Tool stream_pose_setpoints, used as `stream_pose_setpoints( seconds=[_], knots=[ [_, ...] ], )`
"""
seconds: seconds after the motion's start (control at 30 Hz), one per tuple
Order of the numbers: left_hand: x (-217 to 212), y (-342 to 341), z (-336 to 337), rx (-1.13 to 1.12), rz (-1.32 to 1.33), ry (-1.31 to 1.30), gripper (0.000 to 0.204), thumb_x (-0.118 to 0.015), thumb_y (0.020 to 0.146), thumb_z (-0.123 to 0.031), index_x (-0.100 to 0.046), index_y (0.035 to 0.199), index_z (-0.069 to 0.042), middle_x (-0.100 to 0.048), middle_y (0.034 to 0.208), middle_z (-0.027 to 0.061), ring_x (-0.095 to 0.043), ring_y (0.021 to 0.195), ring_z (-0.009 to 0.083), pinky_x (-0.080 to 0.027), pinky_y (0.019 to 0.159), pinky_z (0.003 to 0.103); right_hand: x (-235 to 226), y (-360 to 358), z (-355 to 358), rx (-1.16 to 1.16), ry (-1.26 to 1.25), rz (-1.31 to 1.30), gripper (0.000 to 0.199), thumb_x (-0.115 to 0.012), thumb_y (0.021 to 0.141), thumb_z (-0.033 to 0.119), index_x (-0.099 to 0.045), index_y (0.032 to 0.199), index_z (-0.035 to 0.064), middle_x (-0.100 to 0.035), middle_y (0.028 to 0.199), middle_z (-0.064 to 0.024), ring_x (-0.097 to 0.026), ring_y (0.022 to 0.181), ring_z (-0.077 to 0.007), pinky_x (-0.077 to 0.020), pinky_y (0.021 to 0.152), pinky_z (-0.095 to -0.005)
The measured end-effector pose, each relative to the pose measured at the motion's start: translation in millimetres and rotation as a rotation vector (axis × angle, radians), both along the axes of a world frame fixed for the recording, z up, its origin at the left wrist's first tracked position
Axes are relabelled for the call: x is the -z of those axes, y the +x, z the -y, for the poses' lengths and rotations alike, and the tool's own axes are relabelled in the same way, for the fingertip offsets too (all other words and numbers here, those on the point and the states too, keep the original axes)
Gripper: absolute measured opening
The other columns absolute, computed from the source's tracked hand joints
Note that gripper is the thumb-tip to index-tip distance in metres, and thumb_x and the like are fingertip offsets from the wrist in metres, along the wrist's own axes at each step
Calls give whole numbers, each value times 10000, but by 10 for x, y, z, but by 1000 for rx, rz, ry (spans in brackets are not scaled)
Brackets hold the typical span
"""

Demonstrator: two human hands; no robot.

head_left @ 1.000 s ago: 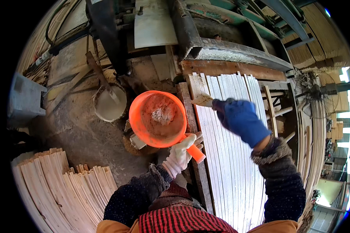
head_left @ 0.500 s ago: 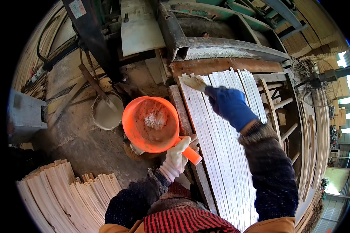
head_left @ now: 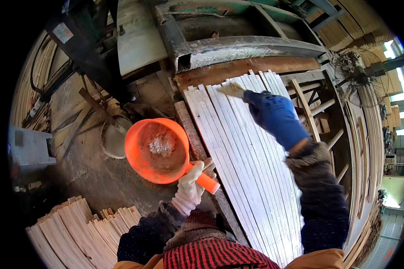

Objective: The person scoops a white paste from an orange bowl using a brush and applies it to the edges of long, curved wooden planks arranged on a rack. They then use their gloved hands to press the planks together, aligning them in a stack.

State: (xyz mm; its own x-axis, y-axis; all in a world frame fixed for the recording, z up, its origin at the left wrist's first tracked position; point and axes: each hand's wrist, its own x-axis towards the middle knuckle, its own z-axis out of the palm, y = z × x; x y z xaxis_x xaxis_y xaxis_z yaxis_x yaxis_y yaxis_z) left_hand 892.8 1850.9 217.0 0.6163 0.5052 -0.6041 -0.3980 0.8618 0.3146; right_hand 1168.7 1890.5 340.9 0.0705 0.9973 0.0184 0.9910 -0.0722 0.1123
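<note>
My left hand (head_left: pixel 190 186), in a whitish glove, is closed round the handle of an orange dipper (head_left: pixel 132 152). Inside the dipper are brownish residue and a whitish lump. A blue glove covers my right hand (head_left: pixel 276 116), which grips a flat brush (head_left: pixel 232 89); its handle is hidden in the fist. The brush's pale bristles lie over the far end of a row of wooden strips (head_left: pixel 242 157). These strips sit side by side and are coated white and wet-looking. The dipper hangs to the left of the strips, above the floor.
A bucket (head_left: pixel 113 141) with pale contents and a stick leaning in it stands left of the dipper. Bare wood strips (head_left: pixel 76 233) are stacked at lower left. A metal machine frame (head_left: pixel 251 45) borders the far side. A caged fan (head_left: pixel 361 77) is at right.
The brush in my right hand has moved right across the far ends of the strips. My view has shifted a little; the dipper stays in my left hand.
</note>
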Motion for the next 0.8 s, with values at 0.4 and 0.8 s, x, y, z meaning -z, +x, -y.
stream_pose_setpoints(
  seconds=[0.4,0.8],
  knots=[
    [215,0,19,2,-2,0,188,-610,960,-222,-561,1114,-125,-608,1236,109,-579,1159,279,-504,909,425,692,214,238,293,-127,74,255,-553,939,259,-611,1185,225,-653,702,-110,-685,660,-318,-531,559,-424],
    [136,49,17,13,-105,19,278,-573,971,-227,-509,1185,-62,-591,1259,138,-560,1196,296,-498,930,430,324,786,360,132,-113,110,258,-559,958,274,-643,1201,256,-717,847,-52,-699,698,-245,-564,669,-369]
  ],
)
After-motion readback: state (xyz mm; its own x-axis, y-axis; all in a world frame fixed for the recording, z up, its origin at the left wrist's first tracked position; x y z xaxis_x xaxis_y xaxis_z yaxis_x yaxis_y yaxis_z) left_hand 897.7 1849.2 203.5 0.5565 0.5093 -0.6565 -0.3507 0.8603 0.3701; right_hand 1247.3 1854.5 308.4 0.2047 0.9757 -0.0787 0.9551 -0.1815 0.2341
